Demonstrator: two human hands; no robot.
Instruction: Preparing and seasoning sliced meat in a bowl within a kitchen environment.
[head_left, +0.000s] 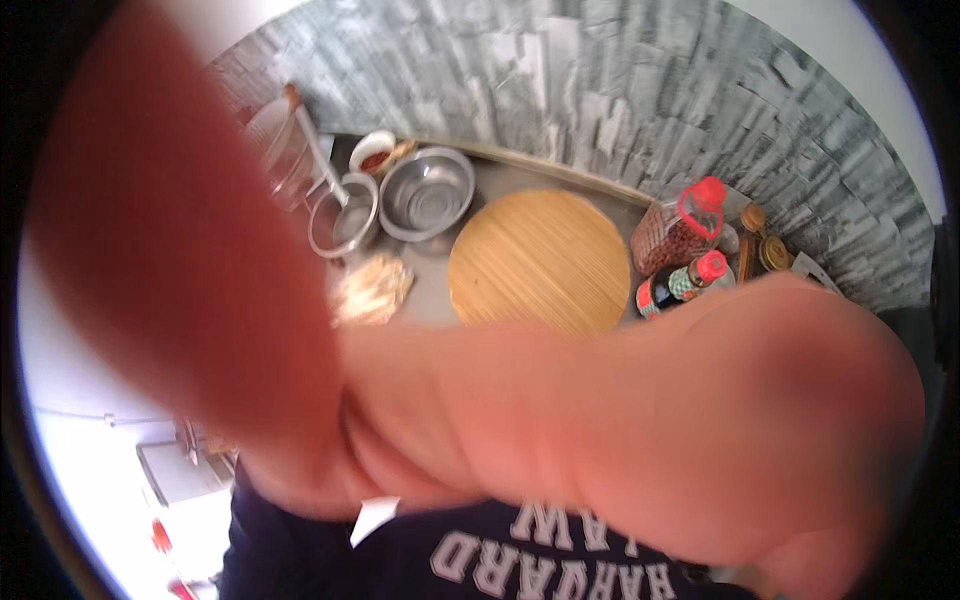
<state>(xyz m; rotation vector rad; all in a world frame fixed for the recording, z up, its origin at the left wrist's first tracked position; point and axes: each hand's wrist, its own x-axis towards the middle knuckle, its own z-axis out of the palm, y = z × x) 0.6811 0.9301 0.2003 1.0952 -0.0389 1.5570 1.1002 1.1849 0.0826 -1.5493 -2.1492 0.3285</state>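
Blurred bare skin of my raised hand (525, 420) fills much of the view, very close to the camera. Whether it is my left or right hand, or both, I cannot tell; its fingertips and any held object are not clear. Beyond it, a round wooden board (540, 255) lies on the grey counter (491, 176), its near edge hidden. To its left are a stainless steel bowl (427, 195), a metal pot (315, 232) with a ladle (322, 157) in it, and a pale, flat, layered item (375, 289) that I cannot identify.
Right of the board stand a red-capped clear plastic jug (671, 236) of reddish contents and a dark sauce bottle (664, 291) with a red cap. Small jars (772, 253) sit farther right. A white bowl (373, 150) of red contents is near the stone-patterned wall (562, 90).
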